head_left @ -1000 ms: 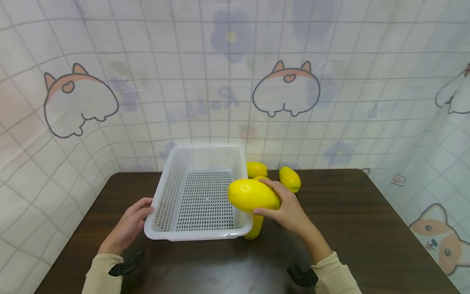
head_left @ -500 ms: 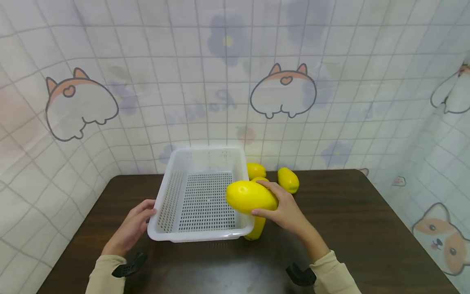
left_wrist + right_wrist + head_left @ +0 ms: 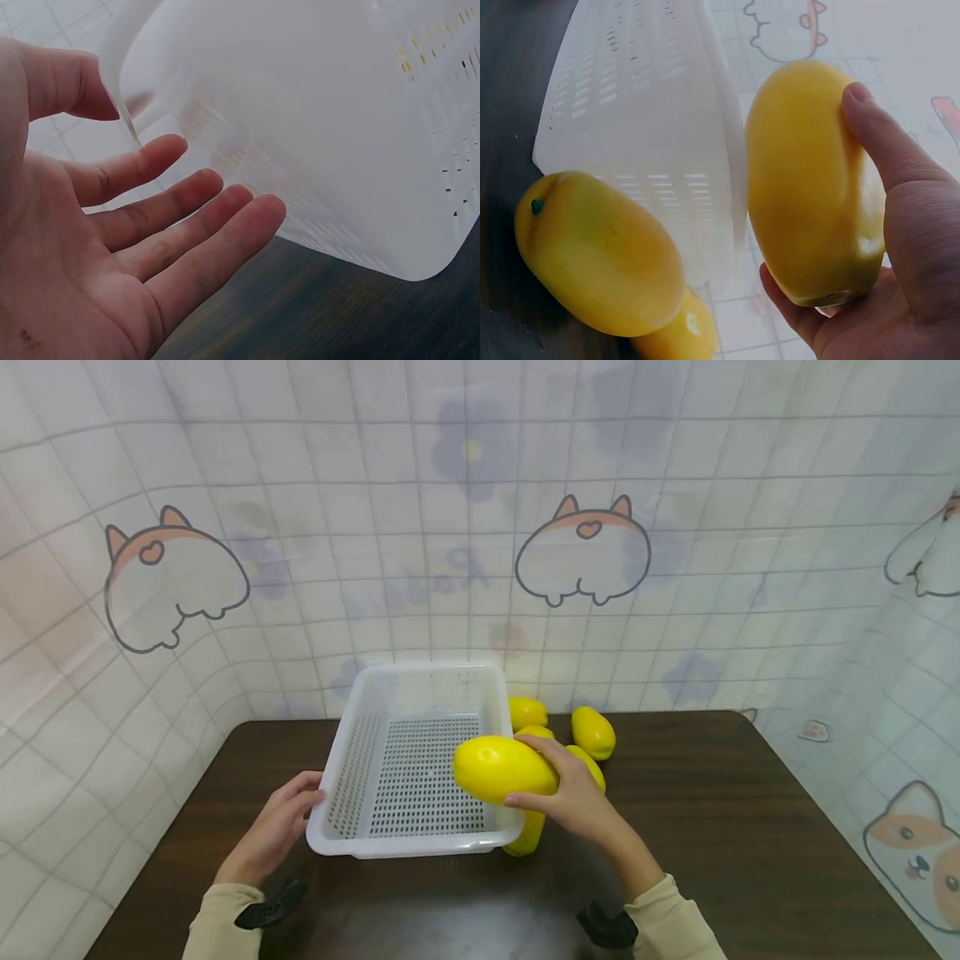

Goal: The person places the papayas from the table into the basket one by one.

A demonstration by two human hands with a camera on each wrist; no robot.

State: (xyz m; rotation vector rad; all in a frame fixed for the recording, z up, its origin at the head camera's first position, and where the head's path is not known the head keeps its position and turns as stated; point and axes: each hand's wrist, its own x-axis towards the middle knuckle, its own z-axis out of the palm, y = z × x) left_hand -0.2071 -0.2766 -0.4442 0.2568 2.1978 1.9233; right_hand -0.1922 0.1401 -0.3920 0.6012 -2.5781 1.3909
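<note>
A white perforated plastic basket (image 3: 412, 846) sits on the dark table. My left hand (image 3: 272, 827) is at its left side, pinching the rim between thumb and index finger; the other fingers extend under the rim in the left wrist view, beside the basket wall (image 3: 322, 127). My right hand (image 3: 573, 797) grips a large oblong yellow fruit (image 3: 501, 770), like a papaya or mango, above the basket's right rim. In the right wrist view, thumb and fingers span the held fruit (image 3: 810, 187) from opposite sides. The basket's perforated floor (image 3: 431, 772) shows, with no fruit on it.
Several more yellow fruits lie right of the basket, including one at the back (image 3: 527, 713), one farther right (image 3: 593, 733) and one by the front right corner (image 3: 527, 833). A patterned curtain (image 3: 480, 543) hangs behind the table (image 3: 750, 827).
My right hand has carried the yellow fruit slightly left, farther over the basket's rim. Another fruit now shows behind that hand. The left hand keeps its hold on the rim.
</note>
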